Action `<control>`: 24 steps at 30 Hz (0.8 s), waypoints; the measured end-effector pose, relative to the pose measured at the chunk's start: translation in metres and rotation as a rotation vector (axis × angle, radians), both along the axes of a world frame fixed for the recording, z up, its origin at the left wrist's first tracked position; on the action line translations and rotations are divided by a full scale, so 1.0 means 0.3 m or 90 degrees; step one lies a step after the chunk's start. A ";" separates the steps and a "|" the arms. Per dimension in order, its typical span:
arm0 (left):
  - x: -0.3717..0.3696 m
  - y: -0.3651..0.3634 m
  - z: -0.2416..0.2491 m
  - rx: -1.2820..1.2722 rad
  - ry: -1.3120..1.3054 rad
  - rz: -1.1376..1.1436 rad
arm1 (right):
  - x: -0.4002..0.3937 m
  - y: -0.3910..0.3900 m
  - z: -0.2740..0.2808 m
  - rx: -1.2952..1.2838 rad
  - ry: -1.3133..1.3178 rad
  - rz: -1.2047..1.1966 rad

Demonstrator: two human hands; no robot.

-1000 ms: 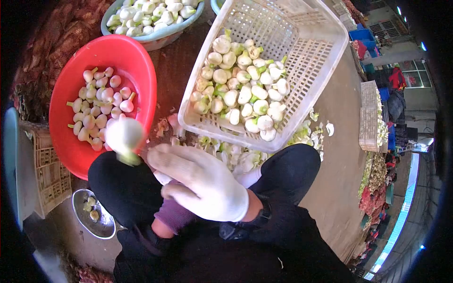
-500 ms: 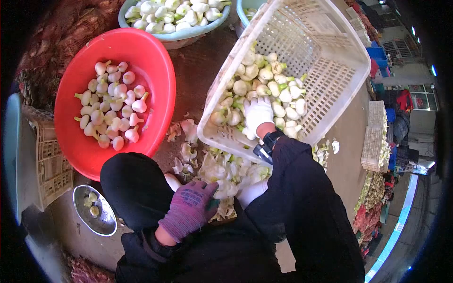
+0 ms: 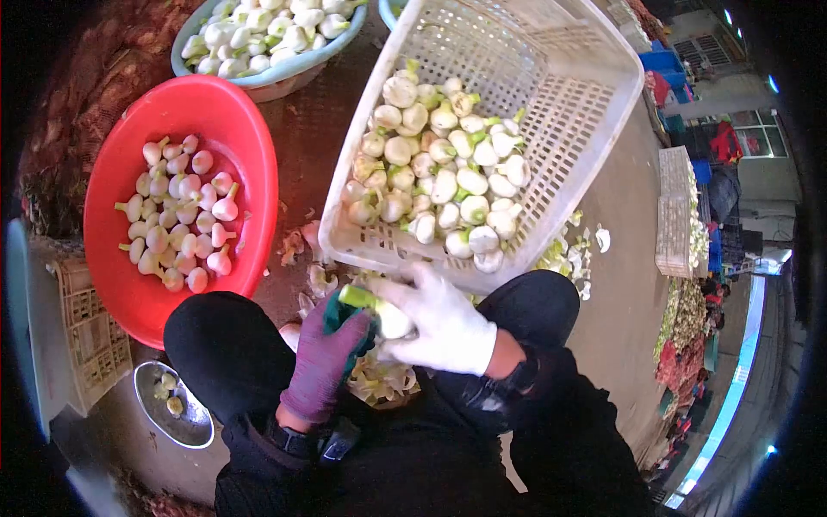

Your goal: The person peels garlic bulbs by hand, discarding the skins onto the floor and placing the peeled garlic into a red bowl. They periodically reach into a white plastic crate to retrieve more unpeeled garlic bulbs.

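Observation:
A white garlic bulb [image 3: 394, 320] with a thick green stem is between my two hands, above my lap. My right hand [image 3: 448, 323], in a white glove, grips the bulb from the right with thumb and fingers. My left hand [image 3: 327, 358] wears a purple glove with a green palm. Its fingers are curled at the bulb's stem side, partly hidden. Just beyond my hands stands a white perforated crate [image 3: 594, 129], tilted in view, with many garlic bulbs [image 3: 444, 185] in it. A red basin [image 3: 245, 129] at the left holds cleaner, pinkish-white bulbs [image 3: 185, 207].
A pale blue basin [image 3: 297, 62] heaped with bulbs stands at the back. Peels [image 3: 379, 379] litter the floor between my legs. A metal bowl [image 3: 194, 426] with a few pieces lies at lower left, near a beige crate [image 3: 99, 345]. Stacked crates [image 3: 676, 207] stand far right.
My right hand has come out of the crate toward my lap with a garlic bulb. My left hand has risen to meet it. The view has shifted, moving the crate leftward.

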State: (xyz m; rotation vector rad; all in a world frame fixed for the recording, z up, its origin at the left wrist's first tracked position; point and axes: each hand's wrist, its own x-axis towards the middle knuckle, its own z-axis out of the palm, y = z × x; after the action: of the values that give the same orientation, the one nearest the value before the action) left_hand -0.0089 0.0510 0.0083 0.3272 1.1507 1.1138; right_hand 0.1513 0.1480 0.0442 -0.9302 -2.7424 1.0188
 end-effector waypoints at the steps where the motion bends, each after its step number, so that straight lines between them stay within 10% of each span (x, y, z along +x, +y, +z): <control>1: 0.007 -0.016 0.005 -0.005 0.022 0.011 | 0.008 -0.029 0.002 -0.001 0.003 -0.004; 20: 0.070 -0.155 0.046 -0.022 0.076 0.063 | 0.046 -0.253 0.070 0.154 -0.063 -0.044; 24: 0.009 -0.167 0.053 -0.027 -0.010 0.031 | 0.088 -0.231 0.038 -0.128 0.097 -0.075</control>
State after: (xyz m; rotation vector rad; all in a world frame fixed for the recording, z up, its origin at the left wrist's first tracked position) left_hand -0.0061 0.0009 0.0241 0.2580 1.1718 1.1308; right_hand 0.1778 0.0787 0.0557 -0.9815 -2.4655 1.3027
